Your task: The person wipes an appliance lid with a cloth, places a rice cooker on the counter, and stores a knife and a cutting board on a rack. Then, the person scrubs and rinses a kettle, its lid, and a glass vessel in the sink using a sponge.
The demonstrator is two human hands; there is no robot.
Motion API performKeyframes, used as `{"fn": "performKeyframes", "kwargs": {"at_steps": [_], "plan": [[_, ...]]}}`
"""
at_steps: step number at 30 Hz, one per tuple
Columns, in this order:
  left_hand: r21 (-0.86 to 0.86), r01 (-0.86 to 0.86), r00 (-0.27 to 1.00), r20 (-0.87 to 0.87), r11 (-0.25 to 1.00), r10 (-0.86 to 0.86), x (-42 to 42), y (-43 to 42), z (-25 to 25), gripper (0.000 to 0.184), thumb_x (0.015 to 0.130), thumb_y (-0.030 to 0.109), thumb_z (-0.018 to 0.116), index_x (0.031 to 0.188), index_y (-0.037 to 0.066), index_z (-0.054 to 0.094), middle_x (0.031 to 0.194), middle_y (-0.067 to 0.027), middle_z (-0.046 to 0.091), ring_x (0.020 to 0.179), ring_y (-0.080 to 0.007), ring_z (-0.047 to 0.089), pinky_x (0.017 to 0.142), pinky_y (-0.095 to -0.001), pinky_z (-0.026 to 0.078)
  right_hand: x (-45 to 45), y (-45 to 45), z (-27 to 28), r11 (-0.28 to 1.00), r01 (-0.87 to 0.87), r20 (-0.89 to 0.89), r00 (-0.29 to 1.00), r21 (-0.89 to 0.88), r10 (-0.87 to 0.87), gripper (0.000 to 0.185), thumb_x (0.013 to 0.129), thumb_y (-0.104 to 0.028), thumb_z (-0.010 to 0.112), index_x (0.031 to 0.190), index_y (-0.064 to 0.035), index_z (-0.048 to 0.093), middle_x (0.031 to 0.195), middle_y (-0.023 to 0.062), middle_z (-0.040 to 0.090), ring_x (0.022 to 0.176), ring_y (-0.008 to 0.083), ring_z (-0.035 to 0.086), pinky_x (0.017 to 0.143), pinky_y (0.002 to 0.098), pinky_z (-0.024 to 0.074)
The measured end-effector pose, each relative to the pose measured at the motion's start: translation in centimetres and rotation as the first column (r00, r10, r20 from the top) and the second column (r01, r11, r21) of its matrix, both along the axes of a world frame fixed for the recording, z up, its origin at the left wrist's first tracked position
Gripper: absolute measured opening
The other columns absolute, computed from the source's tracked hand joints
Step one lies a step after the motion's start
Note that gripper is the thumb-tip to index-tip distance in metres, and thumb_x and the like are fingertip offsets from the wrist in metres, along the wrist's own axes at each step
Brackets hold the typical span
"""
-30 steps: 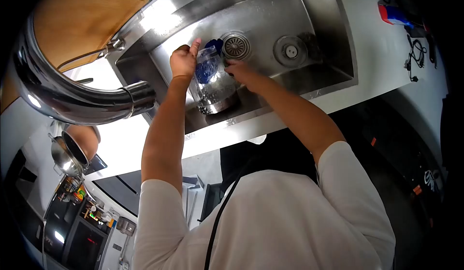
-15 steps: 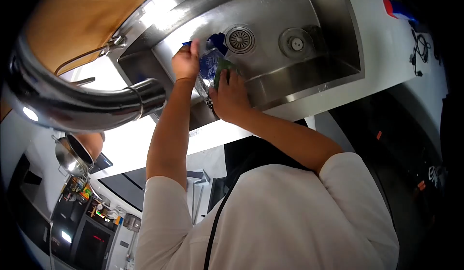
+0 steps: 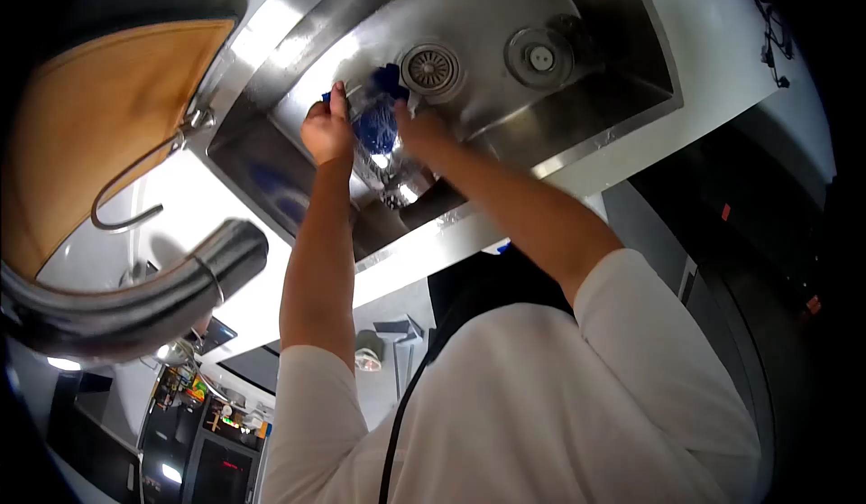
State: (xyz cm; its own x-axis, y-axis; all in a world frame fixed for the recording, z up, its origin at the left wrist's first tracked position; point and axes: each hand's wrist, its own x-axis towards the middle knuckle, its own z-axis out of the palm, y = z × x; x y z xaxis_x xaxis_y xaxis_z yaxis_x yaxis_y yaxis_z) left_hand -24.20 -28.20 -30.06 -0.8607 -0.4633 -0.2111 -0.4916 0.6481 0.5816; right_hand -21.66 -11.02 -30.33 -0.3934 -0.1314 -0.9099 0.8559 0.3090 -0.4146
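Note:
In the sink, a clear, shiny item with blue parts [image 3: 377, 131], perhaps a plastic container, lies tilted below the drain. My left hand [image 3: 327, 132] is closed around its left edge, thumb pointing up, with a bit of blue showing by the fingers. My right hand [image 3: 426, 136] is at the item's right side, smeared by motion. Its fingers cannot be made out, and no green sponge shows there now. A dark blue piece [image 3: 388, 80] sticks out at the item's upper end, close to the drain strainer [image 3: 430, 69].
The steel sink [image 3: 613, 129] surrounds both hands. A round clear lid-like piece [image 3: 539, 56] lies right of the drain. The large chrome faucet [image 3: 225, 260] curves in from the left, with a thin spout [image 3: 126, 226] and a wooden board [image 3: 117, 98] behind it. Cables [image 3: 774, 44] lie on the right counter.
My right hand has moved slightly up and left and is blurred; the green sponge under its fingers has gone out of sight. My left hand keeps its grip. The view has shifted and turned.

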Motion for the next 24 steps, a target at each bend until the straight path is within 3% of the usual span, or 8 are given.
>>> {"fn": "performKeyframes", "kwargs": {"at_steps": [3,7,8,13,17,19,21,24], "plan": [[-0.005,-0.018,0.997,0.071,1.0,0.018,-0.3,0.8,1.6,0.064,0.095,0.054,0.069,0.066,-0.002,0.066,0.058,-0.0128,0.063,0.056,-0.0212,0.058,0.06,-0.0388,0.048,8.7,-5.1,4.6,0.701,-0.122,-0.438,0.702,0.702,0.561,0.097,0.101,-0.062,0.044,0.142,0.0248,0.033,0.15,0.0456,0.034,0.144,0.0555,0.034,0.121,0.0592,0.0248],[-0.069,0.01,1.0,0.014,0.998,-0.009,-1.0,0.4,0.0,0.065,0.095,0.057,0.068,0.069,-0.003,0.069,0.06,-0.0166,0.065,0.057,-0.0269,0.062,0.063,-0.0418,0.051,6.3,-5.6,2.0,0.769,0.08,-0.564,0.729,0.634,0.389,0.095,0.101,-0.059,0.047,0.144,0.0235,0.031,0.146,0.0442,0.04,0.135,0.0557,0.043,0.117,0.0601,0.0291],[-0.064,0.006,1.0,0.02,0.998,-0.005,-0.7,0.5,0.5,0.065,0.095,0.057,0.068,0.069,-0.003,0.069,0.06,-0.0172,0.065,0.057,-0.0278,0.062,0.063,-0.0421,0.051,0.7,-1.9,4.3,0.972,-0.01,-0.271,0.96,0.235,0.076,0.096,0.1,-0.06,0.049,0.145,0.0227,0.03,0.145,0.0431,0.043,0.133,0.0539,0.046,0.116,0.0585,0.0324],[-0.03,-0.009,0.999,0.038,1.0,0.01,-0.8,0.7,1.3,0.065,0.096,0.056,0.065,0.07,-0.003,0.069,0.063,-0.0189,0.067,0.06,-0.0324,0.064,0.065,-0.0434,0.052,9.0,-4.9,6.7,0.778,-0.207,-0.505,0.658,0.593,0.559,0.101,0.098,-0.058,0.053,0.146,0.0254,0.022,0.152,0.0498,0.022,0.144,0.0631,0.021,0.121,0.0635,0.0162],[-0.101,0.021,0.997,0.075,0.995,-0.014,-0.9,1.1,1.6,0.064,0.097,0.055,0.064,0.069,-0.002,0.068,0.064,-0.0188,0.067,0.062,-0.0331,0.065,0.067,-0.0433,0.052,1.5,-1.2,2.0,0.998,-0.04,-0.259,0.965,0.042,0.049,0.1,0.101,-0.056,0.05,0.146,0.0277,0.019,0.151,0.0517,0.019,0.145,0.0633,0.018,0.122,0.0637,0.0116],[-0.134,0.035,0.997,0.077,0.99,-0.025,-1.0,0.6,1.3,0.064,0.097,0.056,0.064,0.07,-0.002,0.068,0.065,-0.0187,0.067,0.063,-0.0326,0.066,0.068,-0.0429,0.052,1.0,-1.1,1.6,0.997,-0.073,-0.257,0.963,0.026,0.077,0.099,0.102,-0.055,0.048,0.145,0.0286,0.019,0.151,0.0523,0.018,0.145,0.0638,0.017,0.122,0.0641,0.0095],[-0.105,0.02,0.998,0.067,0.994,-0.013,-1.3,-0.1,0.3,0.064,0.096,0.057,0.064,0.071,-0.002,0.069,0.066,-0.0183,0.068,0.065,-0.0332,0.067,0.069,-0.043,0.053,6.9,-3.8,4.5,0.83,-0.245,-0.5,0.701,0.5,0.509,0.097,0.103,-0.055,0.046,0.145,0.0292,0.02,0.151,0.0527,0.018,0.146,0.064,0.016,0.122,0.0643,0.0083],[-0.081,-0.005,0.997,0.076,0.997,0.012,-0.4,0.2,0.6,0.063,0.097,0.057,0.064,0.072,-0.001,0.071,0.066,-0.0173,0.07,0.066,-0.0322,0.068,0.07,-0.0416,0.053,8.1,-3.9,7.5,0.866,-0.278,-0.51,0.717,0.415,0.475,0.104,0.101,-0.06,0.046,0.15,0.0248,0.011,0.155,0.0519,0.007,0.15,0.062,0.005,0.124,0.0642,0.0028]]}}
